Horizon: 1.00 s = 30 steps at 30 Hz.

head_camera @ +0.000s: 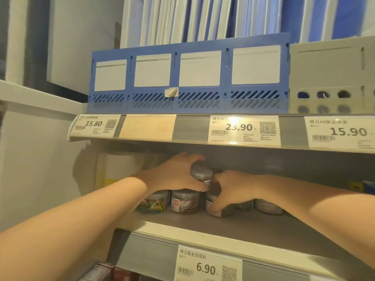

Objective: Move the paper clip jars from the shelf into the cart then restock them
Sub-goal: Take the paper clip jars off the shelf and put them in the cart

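Shelf front lip w/ the 6.90 tag is nearest. The jars sit back behind it; cart not in view. L hand wraps fingers + thumb round a grey-lid jar above the bottom row; can't tell if it rests on them. R hand curls round a lower jar on the shelf board.

Risks:
- Hands are v. close, so pulling both at once may knock the jars together.
- Colour-clip jar & red-label jar just under L hand could get swept off.
- Low upper shelf may clip the raised jar.
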Motion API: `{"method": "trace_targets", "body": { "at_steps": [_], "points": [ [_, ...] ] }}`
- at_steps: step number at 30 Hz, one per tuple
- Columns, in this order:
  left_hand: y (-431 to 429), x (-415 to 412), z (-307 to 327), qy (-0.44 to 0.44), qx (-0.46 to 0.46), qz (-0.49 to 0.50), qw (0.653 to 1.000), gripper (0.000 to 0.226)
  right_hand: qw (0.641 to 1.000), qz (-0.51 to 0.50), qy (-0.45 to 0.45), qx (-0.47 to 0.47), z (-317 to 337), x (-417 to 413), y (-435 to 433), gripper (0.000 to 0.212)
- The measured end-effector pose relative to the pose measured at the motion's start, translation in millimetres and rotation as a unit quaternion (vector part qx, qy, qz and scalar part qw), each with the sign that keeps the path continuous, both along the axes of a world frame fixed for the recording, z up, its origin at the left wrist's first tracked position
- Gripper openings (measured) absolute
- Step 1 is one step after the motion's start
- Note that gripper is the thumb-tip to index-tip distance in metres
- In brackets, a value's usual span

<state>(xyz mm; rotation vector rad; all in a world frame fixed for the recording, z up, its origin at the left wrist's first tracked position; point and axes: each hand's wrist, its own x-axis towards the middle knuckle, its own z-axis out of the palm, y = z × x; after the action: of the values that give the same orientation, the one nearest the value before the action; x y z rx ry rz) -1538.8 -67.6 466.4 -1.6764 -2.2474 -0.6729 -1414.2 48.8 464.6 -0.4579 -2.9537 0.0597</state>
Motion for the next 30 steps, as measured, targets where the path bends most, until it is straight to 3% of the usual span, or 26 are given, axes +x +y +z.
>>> {"method": "trace_targets", "body": {
  "at_steps": [9, 12, 14, 19, 30],
  "points": [
    [-31.0, 50.3, 8.3, -0.111, 0.090, -0.017, 0.990, 0.067, 0.994, -0.003, 0.087, -0.061, 13.9, 63.8, -23.1, 0.032],
    [-43.5, 70.8, 8.0, -0.182, 0.115, -0.070, 0.974, 0.067, 0.988, 0.020, 0.104, -0.115, 14.3, 92.3, -29.4, 0.038],
    [-53.7, 84.2, 6.3, -0.178, 0.123, -0.083, 0.973, 0.062, 0.981, 0.031, 0.120, -0.147, 12.7, 109.7, -36.7, 0.040],
    [-79.2, 119.1, -1.3, -0.171, 0.127, -0.107, 0.971, 0.052, 0.980, -0.008, 0.177, -0.095, 8.8, 144.9, -64.9, 0.052],
    [-189.4, 203.9, -25.1, -0.099, 0.033, -0.204, 0.973, 0.054, 0.977, -0.090, 0.185, -0.058, -26.6, 261.5, -208.4, 0.063]
  ]
}}
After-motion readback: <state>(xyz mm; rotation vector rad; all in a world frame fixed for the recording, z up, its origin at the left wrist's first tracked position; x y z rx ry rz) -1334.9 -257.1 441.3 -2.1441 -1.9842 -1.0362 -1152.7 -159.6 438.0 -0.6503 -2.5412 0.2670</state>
